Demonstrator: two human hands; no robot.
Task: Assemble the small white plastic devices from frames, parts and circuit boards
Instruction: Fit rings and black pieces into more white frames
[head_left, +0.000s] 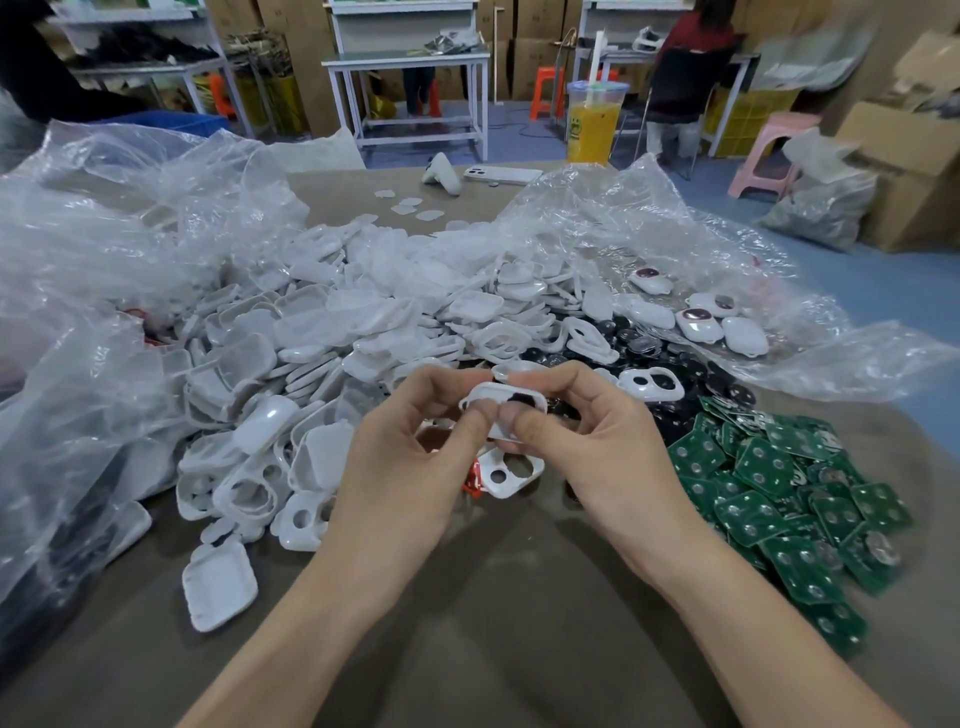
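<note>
Both my hands hold one small white plastic frame (501, 402) above the table's middle. My left hand (410, 457) pinches its left end, and my right hand (597, 441) pinches its right side, both thumbs pressing on top. A dark round part shows inside the frame. Under my hands lies another white frame with two holes (511, 475). A big heap of white shells and frames (332, 332) spreads behind and to the left. Black round discs (639, 345) lie behind my right hand. Green circuit boards (779, 493) are piled at the right.
Crumpled clear plastic bags (104, 234) cover the left and far right of the table, some assembled white devices (701, 322) lying on the right one. A drink cup with a straw (592, 119) and a phone (501, 174) stand at the far edge. People work at benches beyond.
</note>
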